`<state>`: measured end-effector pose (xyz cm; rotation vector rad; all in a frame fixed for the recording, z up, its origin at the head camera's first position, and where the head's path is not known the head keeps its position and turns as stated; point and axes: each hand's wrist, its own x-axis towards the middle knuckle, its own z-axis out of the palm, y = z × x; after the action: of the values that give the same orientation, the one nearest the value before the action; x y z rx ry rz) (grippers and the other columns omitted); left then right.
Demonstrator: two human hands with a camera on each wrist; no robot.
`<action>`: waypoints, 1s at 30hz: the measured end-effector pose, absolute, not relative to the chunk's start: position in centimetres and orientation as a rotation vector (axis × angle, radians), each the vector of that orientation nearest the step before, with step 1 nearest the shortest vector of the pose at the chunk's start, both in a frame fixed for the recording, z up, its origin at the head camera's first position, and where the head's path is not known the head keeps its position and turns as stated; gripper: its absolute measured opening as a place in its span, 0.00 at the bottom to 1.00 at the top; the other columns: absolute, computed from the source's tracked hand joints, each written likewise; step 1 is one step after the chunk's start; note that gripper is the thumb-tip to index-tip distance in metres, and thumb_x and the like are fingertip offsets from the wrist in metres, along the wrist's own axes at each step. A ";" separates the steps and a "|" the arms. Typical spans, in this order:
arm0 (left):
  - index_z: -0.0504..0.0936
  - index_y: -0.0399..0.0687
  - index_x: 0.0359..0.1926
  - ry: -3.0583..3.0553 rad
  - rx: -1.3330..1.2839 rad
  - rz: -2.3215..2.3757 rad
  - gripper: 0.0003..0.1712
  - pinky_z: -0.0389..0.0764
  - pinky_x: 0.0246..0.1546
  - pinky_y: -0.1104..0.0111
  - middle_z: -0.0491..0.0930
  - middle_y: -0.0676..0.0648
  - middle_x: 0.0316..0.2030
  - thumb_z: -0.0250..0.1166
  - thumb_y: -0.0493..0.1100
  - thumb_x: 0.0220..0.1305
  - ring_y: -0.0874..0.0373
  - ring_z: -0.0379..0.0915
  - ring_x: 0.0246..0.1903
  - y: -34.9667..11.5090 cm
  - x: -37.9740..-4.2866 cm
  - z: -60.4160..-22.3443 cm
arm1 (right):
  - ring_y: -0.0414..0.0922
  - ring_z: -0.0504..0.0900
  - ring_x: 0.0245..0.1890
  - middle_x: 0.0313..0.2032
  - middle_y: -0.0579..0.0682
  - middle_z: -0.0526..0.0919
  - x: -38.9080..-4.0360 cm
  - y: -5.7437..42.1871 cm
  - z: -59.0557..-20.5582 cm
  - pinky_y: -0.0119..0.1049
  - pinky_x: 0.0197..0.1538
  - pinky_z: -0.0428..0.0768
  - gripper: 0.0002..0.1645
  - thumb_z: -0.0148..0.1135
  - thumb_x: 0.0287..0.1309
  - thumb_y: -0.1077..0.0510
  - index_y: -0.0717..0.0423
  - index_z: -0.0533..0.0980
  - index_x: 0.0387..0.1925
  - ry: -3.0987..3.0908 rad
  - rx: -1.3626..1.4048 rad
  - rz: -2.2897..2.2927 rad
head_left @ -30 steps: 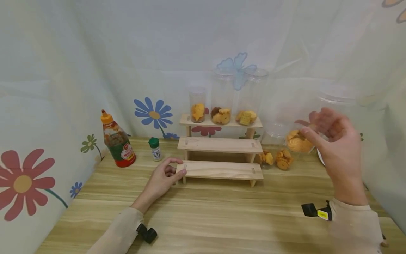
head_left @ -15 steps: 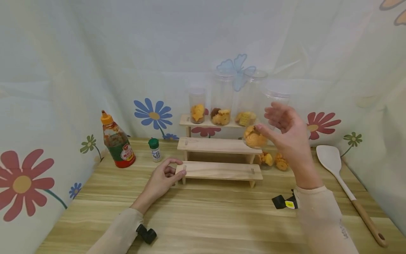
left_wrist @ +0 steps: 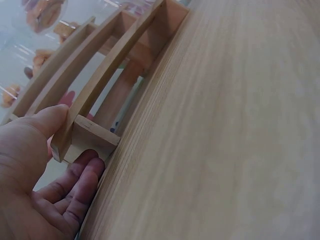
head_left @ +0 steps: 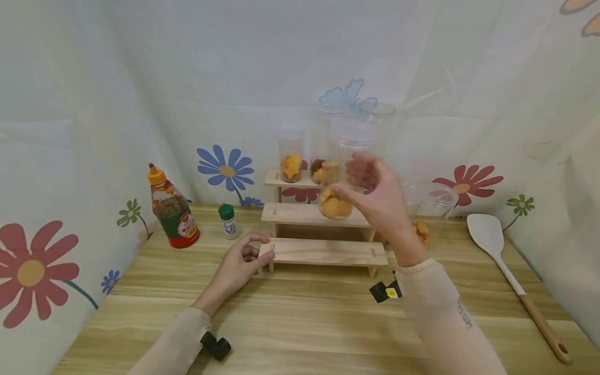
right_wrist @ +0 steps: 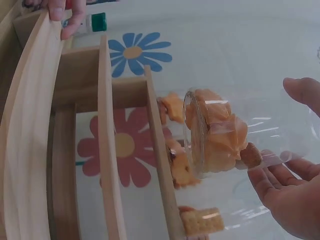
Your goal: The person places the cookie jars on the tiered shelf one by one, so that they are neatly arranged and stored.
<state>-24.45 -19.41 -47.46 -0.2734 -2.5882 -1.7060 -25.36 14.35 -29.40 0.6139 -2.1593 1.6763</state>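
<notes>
The right hand [head_left: 377,195] grips a cookie jar [right_wrist: 260,115]; the left hand [head_left: 244,255] pinches the wooden stand [head_left: 323,252]. Best hold the jar upright (it may be slippery) and the stand steady.

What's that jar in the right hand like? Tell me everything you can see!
The jar is a clear round tube, plastic by its look. Golden cookies and a browner piece fill only its bottom part. A faint round rim shows on top. The right hand holds it roughly upright, up off the table, near the wooden shelf.
</notes>
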 end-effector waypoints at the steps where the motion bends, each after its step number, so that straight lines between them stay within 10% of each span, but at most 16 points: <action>1: 0.82 0.60 0.65 -2.588 -0.274 -1.705 0.23 0.72 0.27 0.69 0.87 0.44 0.32 0.76 0.54 0.75 0.54 0.75 0.28 -19.4 -24.4 -47.5 | 0.51 0.83 0.64 0.64 0.55 0.83 -25.5 13.9 -29.5 0.46 0.72 0.79 0.43 0.83 0.65 0.59 0.57 0.72 0.76 -2.164 0.617 1.686; 7: 0.82 0.59 0.65 -2.588 -0.276 -1.703 0.23 0.72 0.27 0.69 0.86 0.45 0.32 0.77 0.54 0.75 0.55 0.75 0.28 -19.4 -24.3 -47.3 | 0.62 0.81 0.68 0.66 0.63 0.81 -26.1 11.5 -29.8 0.54 0.75 0.77 0.45 0.85 0.64 0.55 0.59 0.71 0.76 -2.188 0.604 1.710; 30: 0.81 0.60 0.65 -2.605 -0.258 -1.699 0.24 0.76 0.29 0.68 0.87 0.45 0.34 0.77 0.55 0.75 0.51 0.78 0.31 -19.3 -24.1 -47.0 | 0.53 0.83 0.68 0.70 0.57 0.80 -28.6 5.1 -33.2 0.53 0.68 0.83 0.51 0.86 0.62 0.45 0.54 0.70 0.79 -2.297 0.557 1.764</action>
<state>-24.14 -19.31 -46.96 -0.2582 -2.6053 -1.6988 -28.63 5.13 -33.24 0.5571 -2.2968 1.7636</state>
